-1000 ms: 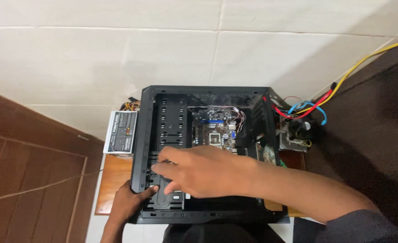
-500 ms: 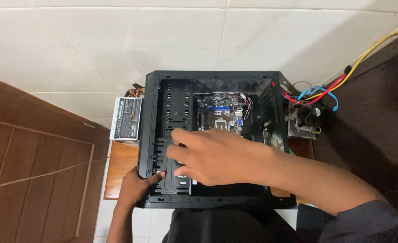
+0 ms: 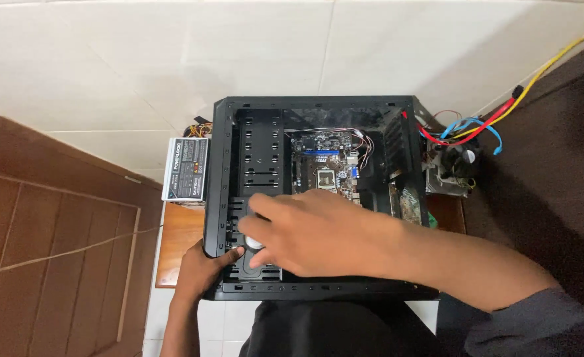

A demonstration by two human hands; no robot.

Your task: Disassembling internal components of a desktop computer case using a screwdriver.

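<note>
1. The open black computer case (image 3: pixel 318 198) lay on its side on a small wooden worktop (image 3: pixel 180 244) set against the white tiled wall, and both hands were at its near end.
2. The right hand (image 3: pixel 312 231) reached across into the drive-bay section, fingers spread and bent over a small round pale part (image 3: pixel 254 242); whether it gripped that part or only pressed on it could not be told.
3. The left hand (image 3: pixel 203 268) came up from below and clasped the case's near left corner, thumb hooked over the edge, steadying it.
4. As a judgement of progress: the side panel was off and the motherboard (image 3: pixel 328 165) sat mounted with its processor socket bare, so the inside looked only partly fitted out.
5. The grey power supply (image 3: pixel 186 168) stood outside the case to the left, not installed.
6. A cooler with fan (image 3: pixel 454 165) and red, blue and yellow cables (image 3: pixel 477 125) lay outside to the right, also loose.
7. The right forearm crossed most of the opening and hid the lower interior.
</note>
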